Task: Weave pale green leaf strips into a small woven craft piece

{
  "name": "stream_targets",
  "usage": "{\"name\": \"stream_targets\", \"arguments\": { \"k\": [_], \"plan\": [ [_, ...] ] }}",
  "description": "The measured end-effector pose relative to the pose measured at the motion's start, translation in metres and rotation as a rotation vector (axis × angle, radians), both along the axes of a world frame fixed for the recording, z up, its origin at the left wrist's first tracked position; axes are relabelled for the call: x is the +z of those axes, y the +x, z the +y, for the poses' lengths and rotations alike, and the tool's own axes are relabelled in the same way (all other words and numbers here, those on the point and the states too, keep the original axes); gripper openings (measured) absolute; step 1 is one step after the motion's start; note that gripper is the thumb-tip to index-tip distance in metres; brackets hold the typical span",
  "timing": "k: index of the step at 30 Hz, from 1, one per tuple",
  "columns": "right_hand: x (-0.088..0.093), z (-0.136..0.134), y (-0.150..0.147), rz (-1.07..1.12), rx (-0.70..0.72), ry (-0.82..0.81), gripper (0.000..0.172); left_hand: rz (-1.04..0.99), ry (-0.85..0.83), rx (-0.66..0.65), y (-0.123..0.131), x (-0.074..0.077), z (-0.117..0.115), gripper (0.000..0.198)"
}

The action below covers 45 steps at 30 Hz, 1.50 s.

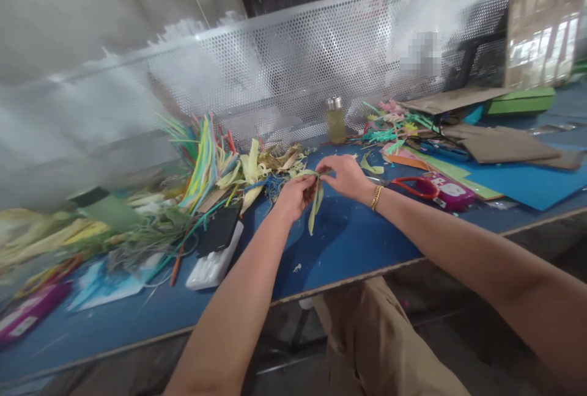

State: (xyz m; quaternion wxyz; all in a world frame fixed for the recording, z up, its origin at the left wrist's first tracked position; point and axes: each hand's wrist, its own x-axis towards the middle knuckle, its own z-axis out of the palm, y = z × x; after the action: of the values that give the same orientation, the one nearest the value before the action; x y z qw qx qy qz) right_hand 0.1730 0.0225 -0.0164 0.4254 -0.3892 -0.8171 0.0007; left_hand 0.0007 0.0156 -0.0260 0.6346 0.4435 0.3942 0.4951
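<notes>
Over the blue table, a pale green husk strip (314, 212) is pinched between my two hands, one end hanging down. My left hand (295, 196) closes its fingers on the strip from the left. From the right, my right hand (345, 177) grips it with thumb and fingertips, almost touching the left. A pile of yellowish husks (252, 167) lies just behind the left hand, with blue strands (271, 186) in front. Another husk piece (372, 167) rests beyond the right hand. Red-handled scissors (418, 188) lie by the right wrist.
A perforated metal screen (293, 60) runs behind the table, with a jar of yellowish liquid (336, 121) before it. Left are colourful pipe cleaners (202, 164) and a phone (219, 231) on a white box (215, 271). Cardboard (499, 142) and a purple packet (454, 192) lie right.
</notes>
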Motion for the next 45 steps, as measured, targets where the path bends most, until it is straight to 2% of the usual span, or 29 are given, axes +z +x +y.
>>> {"name": "stream_targets", "arguments": {
  "k": [6, 13, 21, 30, 36, 41, 45],
  "plan": [
    [0.002, -0.001, 0.002, -0.055, -0.087, 0.084, 0.010, 0.057, 0.002, 0.034, -0.002, 0.003, -0.001, 0.014],
    [0.005, 0.000, 0.007, -0.075, -0.082, 0.171, 0.013, 0.015, 0.006, 0.025, 0.000, 0.005, -0.003, 0.018],
    [0.001, 0.006, 0.006, -0.028, -0.022, 0.112, 0.015, 0.103, 0.098, 0.066, -0.001, 0.004, -0.002, 0.023],
    [0.003, 0.000, 0.002, 0.010, -0.038, 0.150, 0.014, 0.014, 0.049, 0.088, -0.002, 0.002, 0.000, 0.022],
    [0.008, -0.005, 0.003, -0.075, -0.045, 0.212, 0.011, -0.040, 0.029, 0.059, -0.001, 0.000, 0.002, 0.022],
    [0.014, -0.012, 0.004, -0.153, -0.024, 0.220, 0.019, -0.004, 0.112, 0.036, 0.001, 0.001, -0.001, 0.023],
    [0.010, -0.010, -0.001, -0.016, -0.065, 0.155, 0.018, 0.136, 0.271, 0.080, 0.002, -0.001, 0.000, 0.018]
  ]
}}
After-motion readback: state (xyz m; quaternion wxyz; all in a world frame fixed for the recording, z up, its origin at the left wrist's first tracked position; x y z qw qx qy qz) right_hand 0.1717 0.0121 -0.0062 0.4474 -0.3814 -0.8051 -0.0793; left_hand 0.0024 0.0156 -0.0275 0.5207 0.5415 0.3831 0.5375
